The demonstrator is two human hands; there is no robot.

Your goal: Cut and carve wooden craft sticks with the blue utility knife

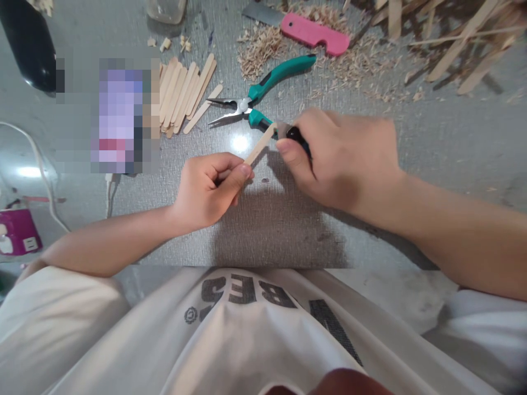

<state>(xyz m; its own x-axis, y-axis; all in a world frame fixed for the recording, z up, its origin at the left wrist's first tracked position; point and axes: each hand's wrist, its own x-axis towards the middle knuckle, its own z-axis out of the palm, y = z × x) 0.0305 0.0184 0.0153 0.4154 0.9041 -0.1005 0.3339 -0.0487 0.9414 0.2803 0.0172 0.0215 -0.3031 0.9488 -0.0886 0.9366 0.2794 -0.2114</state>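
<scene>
My left hand [209,186] is closed round the lower end of a thin wooden stick [261,145], which slants up to the right. My right hand [329,159] is closed on a black-handled knife [297,137] whose blade end meets the stick's upper tip. Both hands hover over the grey textured table [267,219], close to each other. Just behind the stick lie teal-handled pliers [263,90], jaws pointing left.
A pile of flat wooden sticks [185,90] lies at the back left. A pink-handled knife [313,32] and wood shavings [259,49] sit at the back. Loose wooden strips [457,38] fill the back right. A white cable [45,181] and purple power strip [16,233] are left.
</scene>
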